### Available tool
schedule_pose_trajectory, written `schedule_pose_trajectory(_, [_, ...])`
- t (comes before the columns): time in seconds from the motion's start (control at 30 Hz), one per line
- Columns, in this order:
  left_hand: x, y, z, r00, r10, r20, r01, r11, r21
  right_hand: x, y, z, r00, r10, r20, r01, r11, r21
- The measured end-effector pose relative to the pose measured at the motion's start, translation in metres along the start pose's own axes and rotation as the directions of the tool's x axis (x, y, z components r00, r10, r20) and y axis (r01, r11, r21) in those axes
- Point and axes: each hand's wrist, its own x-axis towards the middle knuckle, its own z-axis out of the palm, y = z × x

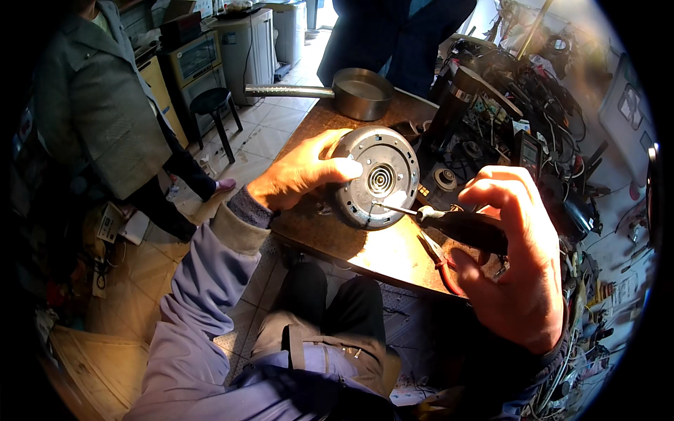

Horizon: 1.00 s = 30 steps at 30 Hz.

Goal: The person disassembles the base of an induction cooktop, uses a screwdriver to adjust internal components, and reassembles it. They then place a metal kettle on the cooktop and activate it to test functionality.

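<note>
My left hand (305, 172) grips a round grey kettle base (390, 156) by its left edge, the thumb lying on its face. Concentric rings form a connector in the base's middle, and small holes run around the rim. The base is tilted up toward me above the wooden table (319, 242). In my right hand (516, 245) is a screwdriver (463, 228) with a dark handle. Its tip meets the base's face just below the rings; whether it sits in a screw cannot be made out. Under the screwdriver lie red-handled pliers (442, 265).
A metal saucepan (363, 98) stands at the table's far end, its handle pointing left. Tangled cables and parts (484, 105) crowd the right side, with a dark cylinder (453, 109) and a meter (528, 151). One person (98, 98) stands left, another (393, 35) beyond the table. A black stool (210, 104) stands behind.
</note>
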Motion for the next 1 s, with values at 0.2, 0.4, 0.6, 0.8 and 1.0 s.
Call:
schedule_pose_trajectory(0.2, [0.002, -0.003, -0.001, 0.999, -0.008, -0.038, 0.008, 1.0, 0.015, -0.011, 0.0, -0.001, 0.987, 0.086, 0.139, -0.037, 0.944, -0.329])
schedule_pose_trajectory(0.4, [0.002, -0.005, -0.004, 0.999, -0.005, -0.043, 0.005, 1.0, 0.003, -0.012, 0.006, -0.002, 0.989, 0.017, 0.145, 0.007, 0.986, -0.164])
schedule_pose_trajectory(0.6, [0.001, 0.0, 0.003, 0.998, -0.014, -0.061, 0.016, 0.999, 0.032, -0.025, 0.009, 0.002, 0.998, -0.018, 0.058, 0.024, 0.995, -0.099])
schedule_pose_trajectory(0.8, [-0.001, -0.008, 0.007, 0.984, 0.011, -0.179, 0.046, 0.949, 0.313, -0.093, 0.026, 0.025, 0.959, 0.281, -0.02, -0.282, 0.959, -0.042])
schedule_pose_trajectory(1.0, [-0.004, 0.009, 0.019, 0.987, -0.053, -0.152, 0.1, 0.941, 0.322, -0.141, 0.024, 0.066, 0.852, 0.51, -0.116, -0.397, 0.775, 0.491])
